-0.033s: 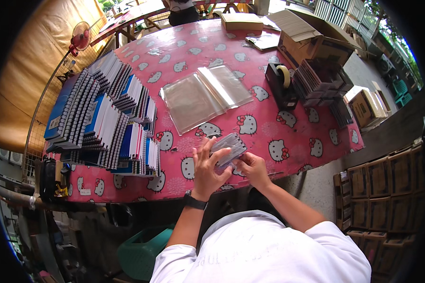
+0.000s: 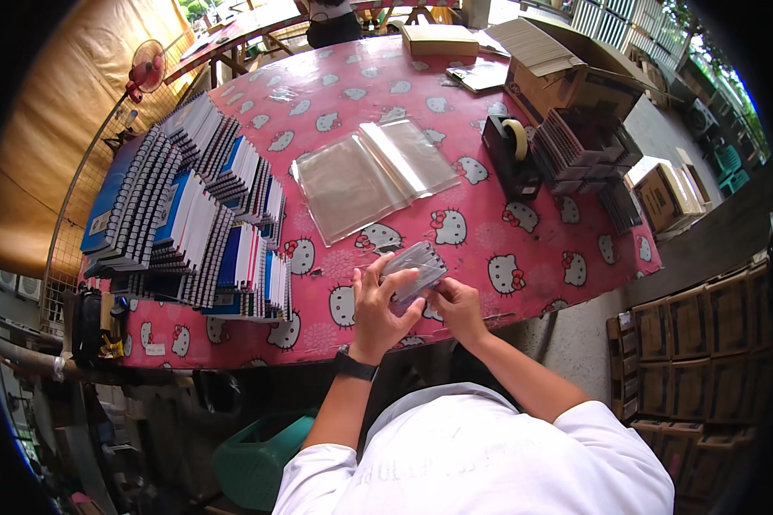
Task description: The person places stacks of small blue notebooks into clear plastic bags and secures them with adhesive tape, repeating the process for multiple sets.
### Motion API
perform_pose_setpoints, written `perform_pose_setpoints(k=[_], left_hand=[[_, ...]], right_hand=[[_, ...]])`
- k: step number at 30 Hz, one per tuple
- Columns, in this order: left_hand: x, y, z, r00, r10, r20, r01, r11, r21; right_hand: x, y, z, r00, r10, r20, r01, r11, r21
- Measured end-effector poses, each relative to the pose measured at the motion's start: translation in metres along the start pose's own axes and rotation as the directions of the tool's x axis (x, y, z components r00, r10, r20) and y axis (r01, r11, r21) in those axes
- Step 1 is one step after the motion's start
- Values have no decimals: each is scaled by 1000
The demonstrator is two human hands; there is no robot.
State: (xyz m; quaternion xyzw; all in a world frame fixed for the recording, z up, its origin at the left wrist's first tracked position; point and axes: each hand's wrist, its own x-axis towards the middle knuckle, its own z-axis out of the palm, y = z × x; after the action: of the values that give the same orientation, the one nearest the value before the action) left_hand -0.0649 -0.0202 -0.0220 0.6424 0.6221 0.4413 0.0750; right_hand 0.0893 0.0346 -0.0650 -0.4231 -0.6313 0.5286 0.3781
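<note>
Left hand (image 2: 376,311) and right hand (image 2: 457,307) together gripping a small clear-wrapped packet (image 2: 413,269). Fingers closed around it, above the pink tabletop (image 2: 489,240). Clear plastic sleeves (image 2: 371,174) lying beyond.

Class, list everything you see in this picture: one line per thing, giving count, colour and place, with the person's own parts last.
tablecloth: one, pink with cat faces, over the table
notebooks: many, blue and white, stacked at left
clear sleeves: one pile, transparent, table centre
tape dispenser: one, black, right of the sleeves
carton: one, brown, open, far right
dark booklets: stacks, beside the carton
fan: one, red, far left
watch: one, black, left wrist
wrapped pack: one, grey, in both hands
left hand: holds the pack
right hand: holds the pack
</note>
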Motion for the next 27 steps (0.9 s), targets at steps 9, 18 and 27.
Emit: perform_pose_setpoints(k=[9, 18, 27], left_hand=[[-19, 4, 16, 948, 318, 2, -318, 948, 3], [-5, 4, -2, 971, -238, -3, 147, 612, -777], [25, 4, -31, 949, -311, -61, 247, 848, -470]], right_hand=[[22, 15, -26, 694, 486, 531, -712, 350, 609], [54, -33, -41, 791, -150, 593, -97, 926, 364], [56, -106, -42, 890, -337, 306, 430, 843, -323]])
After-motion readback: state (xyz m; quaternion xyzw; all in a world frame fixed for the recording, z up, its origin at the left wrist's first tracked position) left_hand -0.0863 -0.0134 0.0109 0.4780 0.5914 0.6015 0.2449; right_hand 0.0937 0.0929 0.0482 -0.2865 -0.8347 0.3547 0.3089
